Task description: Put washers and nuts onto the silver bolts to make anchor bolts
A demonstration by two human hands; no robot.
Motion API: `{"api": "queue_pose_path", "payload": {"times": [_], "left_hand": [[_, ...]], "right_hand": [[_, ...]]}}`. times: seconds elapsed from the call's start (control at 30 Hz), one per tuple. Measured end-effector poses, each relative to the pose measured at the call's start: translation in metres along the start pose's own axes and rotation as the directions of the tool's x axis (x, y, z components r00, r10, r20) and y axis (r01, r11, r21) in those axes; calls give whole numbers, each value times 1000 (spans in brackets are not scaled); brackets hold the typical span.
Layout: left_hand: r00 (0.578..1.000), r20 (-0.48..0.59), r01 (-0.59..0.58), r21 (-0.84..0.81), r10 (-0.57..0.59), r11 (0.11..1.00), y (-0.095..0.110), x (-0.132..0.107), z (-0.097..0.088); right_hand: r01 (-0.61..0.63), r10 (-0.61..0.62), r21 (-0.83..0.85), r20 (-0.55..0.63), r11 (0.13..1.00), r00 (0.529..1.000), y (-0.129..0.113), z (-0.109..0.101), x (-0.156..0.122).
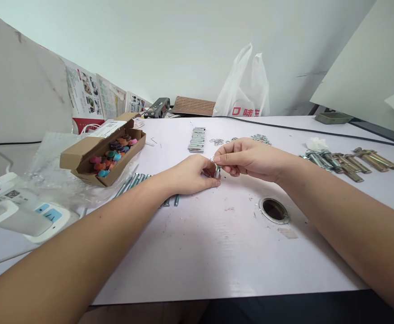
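White tabletop (217,252) strewn with hardware. Short silver metal bolt (217,171) held at centre between 2 hands — long axis near upright, tip just above surface. Left hand (190,176) clenched round lower part, from left; right hand (247,158) pinched on upper end, from right — both equally near. Loose silver rods (134,181) seen behind left wrist.

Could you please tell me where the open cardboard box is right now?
The cardboard box lies left in the head view, on clear plastic, beside the bolts by the left hand.
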State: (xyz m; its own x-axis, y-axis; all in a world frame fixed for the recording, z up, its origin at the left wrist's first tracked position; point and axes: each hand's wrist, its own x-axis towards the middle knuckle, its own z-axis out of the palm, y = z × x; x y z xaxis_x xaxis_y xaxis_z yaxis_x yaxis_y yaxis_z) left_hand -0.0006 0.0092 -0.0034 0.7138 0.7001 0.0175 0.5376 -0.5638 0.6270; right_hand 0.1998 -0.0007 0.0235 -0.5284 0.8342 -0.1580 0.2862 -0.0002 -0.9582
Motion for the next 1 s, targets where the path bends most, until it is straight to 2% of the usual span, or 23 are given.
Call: {"api": "queue_pose_path", "payload": {"times": [0.17,0.4,0.5,0.6,0.73,0.83,0.93,1.0], "left_hand": [[1000,12,-4,-15,4,1000,0,0,0],[1000,-4,-11,18,11,1000,-2,2,0],[1000,-6,4,-10,-4,1000,-3,2,1],[1000,-2,-1,-52,1,999,-4,2,1],[999,8,-34,-87,35,996,-5,3,1],[1000,9,-26,-88,27,996,-5,3,1],[1000,7,6,-89,-6,996,-6,3,2],[1000,4,6,-92,-5,996,-6,3,3]], "right_hand": [[-3,4,-17,21,1000,1000,3,-1,-1],[-21,21,169,0,985,1000,4,-4,2],[-63,64,145,-6,988,998,2,-7,0],[-119,115,92,42,989,992,3,-12,-2],[-100,98,13,122,995,988,5,-12,-2],[-116,115,-6,131,993,985,2,-13,-3],[-119,121,-62,25,991,992,-2,-28,-8],[-136,98,-176,-210,975,973,1,-50,-13]]}}
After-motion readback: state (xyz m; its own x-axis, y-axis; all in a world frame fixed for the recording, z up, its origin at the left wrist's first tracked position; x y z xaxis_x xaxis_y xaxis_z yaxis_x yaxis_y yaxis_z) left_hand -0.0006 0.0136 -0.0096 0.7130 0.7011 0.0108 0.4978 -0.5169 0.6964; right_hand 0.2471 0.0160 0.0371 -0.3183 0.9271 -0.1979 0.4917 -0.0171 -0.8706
